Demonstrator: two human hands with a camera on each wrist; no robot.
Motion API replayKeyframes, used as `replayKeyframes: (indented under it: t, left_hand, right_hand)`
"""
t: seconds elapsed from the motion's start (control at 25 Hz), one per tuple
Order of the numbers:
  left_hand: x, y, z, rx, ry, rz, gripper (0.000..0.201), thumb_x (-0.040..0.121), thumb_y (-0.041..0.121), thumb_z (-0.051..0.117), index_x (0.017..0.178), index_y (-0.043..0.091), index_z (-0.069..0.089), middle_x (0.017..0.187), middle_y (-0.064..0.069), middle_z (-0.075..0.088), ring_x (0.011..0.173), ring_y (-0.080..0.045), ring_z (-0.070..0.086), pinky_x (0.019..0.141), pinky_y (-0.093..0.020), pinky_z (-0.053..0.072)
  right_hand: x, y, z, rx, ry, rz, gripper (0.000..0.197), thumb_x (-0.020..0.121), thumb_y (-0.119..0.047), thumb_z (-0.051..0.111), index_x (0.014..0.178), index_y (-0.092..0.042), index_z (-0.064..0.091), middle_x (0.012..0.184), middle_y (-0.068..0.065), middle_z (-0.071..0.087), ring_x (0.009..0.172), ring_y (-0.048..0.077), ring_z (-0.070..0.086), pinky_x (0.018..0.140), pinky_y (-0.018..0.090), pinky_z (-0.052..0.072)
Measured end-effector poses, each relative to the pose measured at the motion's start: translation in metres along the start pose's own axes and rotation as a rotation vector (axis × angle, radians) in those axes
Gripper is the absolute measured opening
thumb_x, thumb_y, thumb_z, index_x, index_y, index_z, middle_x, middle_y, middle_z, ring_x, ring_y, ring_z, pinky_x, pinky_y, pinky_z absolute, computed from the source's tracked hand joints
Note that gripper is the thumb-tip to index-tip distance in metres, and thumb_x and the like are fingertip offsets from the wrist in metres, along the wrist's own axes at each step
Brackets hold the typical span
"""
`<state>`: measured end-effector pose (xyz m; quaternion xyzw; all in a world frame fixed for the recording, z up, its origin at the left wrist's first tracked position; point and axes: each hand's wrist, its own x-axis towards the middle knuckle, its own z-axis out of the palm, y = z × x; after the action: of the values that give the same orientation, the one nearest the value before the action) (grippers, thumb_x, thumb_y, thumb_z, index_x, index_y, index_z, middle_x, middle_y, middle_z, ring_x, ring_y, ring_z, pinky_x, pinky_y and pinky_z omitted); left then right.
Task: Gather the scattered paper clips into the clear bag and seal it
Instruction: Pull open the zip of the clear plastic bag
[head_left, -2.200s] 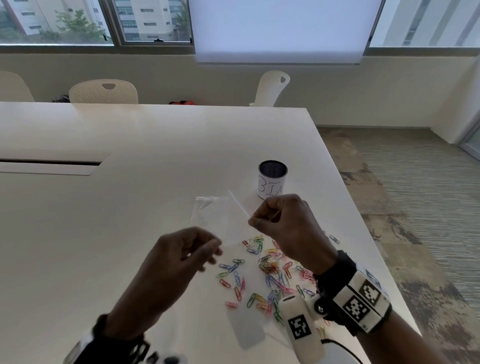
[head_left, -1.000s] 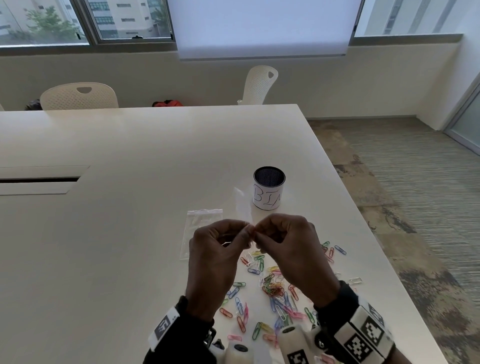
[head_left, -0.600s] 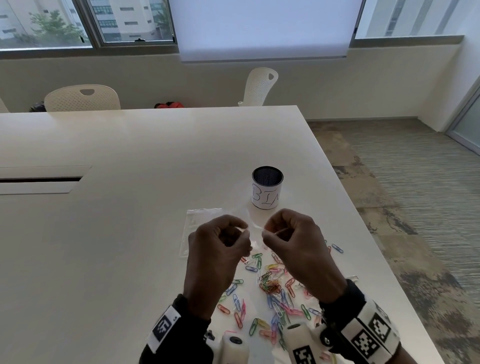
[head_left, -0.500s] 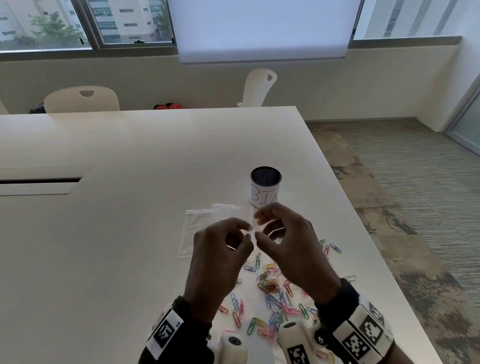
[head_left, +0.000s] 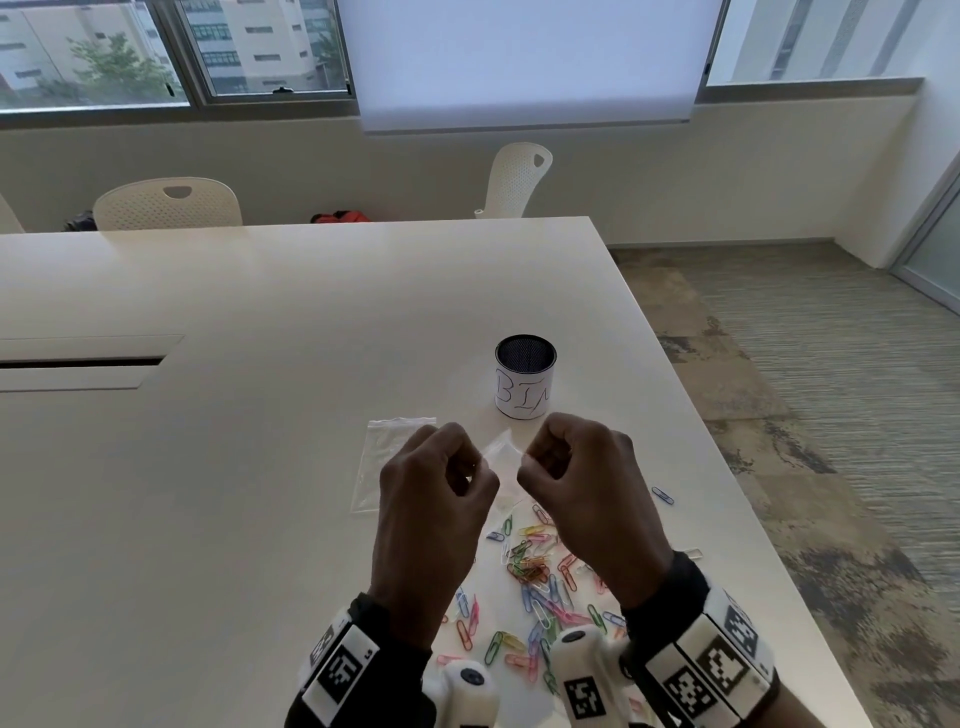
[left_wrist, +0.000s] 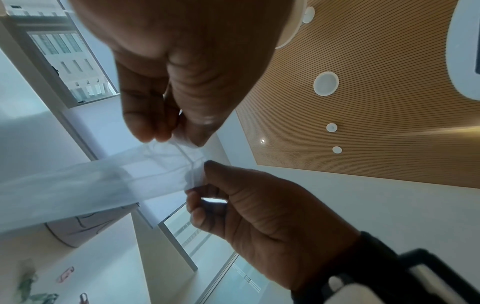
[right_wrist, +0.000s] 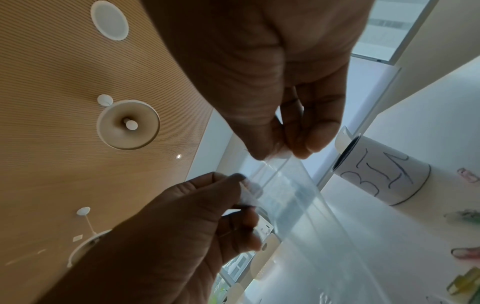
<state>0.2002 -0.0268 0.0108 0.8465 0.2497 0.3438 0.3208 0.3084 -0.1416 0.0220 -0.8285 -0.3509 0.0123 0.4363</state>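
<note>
A small clear bag (head_left: 500, 450) is held up above the table between both hands. My left hand (head_left: 475, 470) pinches one side of its top edge, and my right hand (head_left: 524, 462) pinches the other side. The left wrist view shows my left fingertips (left_wrist: 153, 133) on the clear bag (left_wrist: 109, 181), whose strip runs toward the right hand (left_wrist: 200, 185). In the right wrist view my right hand (right_wrist: 280, 151) and left hand (right_wrist: 242, 193) grip the bag (right_wrist: 293, 197) near its zip line. Several coloured paper clips (head_left: 535, 566) lie scattered on the white table (head_left: 234, 467) beneath my hands.
A second clear bag (head_left: 387, 457) lies flat on the table left of my hands. A black mesh cup with a white label (head_left: 524, 379) stands just beyond them. A stray blue clip (head_left: 662, 495) lies near the table's right edge (head_left: 727, 519). White chairs (head_left: 166, 205) stand at the far side.
My left hand came up and joined the right on the bag's top edge. Since half a second ago the two hands have drawn slightly apart, still pinching the bag.
</note>
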Motion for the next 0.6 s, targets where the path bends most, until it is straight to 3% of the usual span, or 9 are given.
replayKeyframes:
  t: [0.16,0.32,0.44,0.52,0.6]
  left_hand:
    - [0.0013,-0.0016,-0.0012,0.015,0.055,-0.025,0.019,0.09,0.013,0.078,0.078,0.017,0.064,0.068,0.009,0.064,0.061,-0.007,0.063,0.061,-0.008,0.047]
    - [-0.0031,0.0019,0.0046,-0.033,0.044,-0.02,0.014,0.097,0.019,0.073,0.088,0.018,0.064,0.07,0.009,0.071,0.056,-0.004,0.07,0.057,-0.014,0.057]
    - [-0.0032,0.0011,0.0069,-0.062,0.042,-0.005,0.013,0.097,0.017,0.074,0.09,0.017,0.063,0.071,0.01,0.071,0.054,-0.002,0.071,0.052,-0.017,0.059]
    - [-0.0028,0.0008,0.0061,-0.032,0.038,0.007,0.014,0.097,0.023,0.074,0.09,0.022,0.062,0.073,0.012,0.072,0.053,0.001,0.069,0.052,-0.013,0.057]
    - [-0.0031,-0.0009,0.0008,0.015,0.015,0.027,0.016,0.095,0.042,0.072,0.095,0.03,0.061,0.08,0.016,0.071,0.059,0.006,0.067,0.053,-0.012,0.055]
  right_hand:
    - [0.0009,0.0047,-0.0077,-0.057,0.049,0.015,0.014,0.088,-0.021,0.078,0.079,-0.021,0.066,0.069,-0.01,0.069,0.064,0.003,0.067,0.063,0.021,0.057]
    - [-0.0043,0.0012,-0.0057,0.075,-0.086,0.077,0.024,0.089,-0.028,0.079,0.097,-0.023,0.056,0.073,-0.002,0.068,0.063,0.011,0.072,0.064,0.031,0.064]
    - [-0.0039,0.0035,-0.0032,0.107,-0.15,0.111,0.03,0.087,-0.014,0.079,0.091,-0.022,0.051,0.074,0.005,0.067,0.065,0.022,0.074,0.062,0.04,0.065]
    - [-0.0015,0.0069,-0.0052,0.065,-0.11,0.091,0.029,0.087,-0.009,0.078,0.086,-0.021,0.052,0.073,0.005,0.066,0.065,0.021,0.074,0.059,0.035,0.064]
    - [0.0011,0.008,-0.0108,0.085,-0.088,0.093,0.023,0.089,-0.009,0.077,0.083,-0.016,0.056,0.074,0.004,0.068,0.062,0.016,0.074,0.058,0.028,0.064]
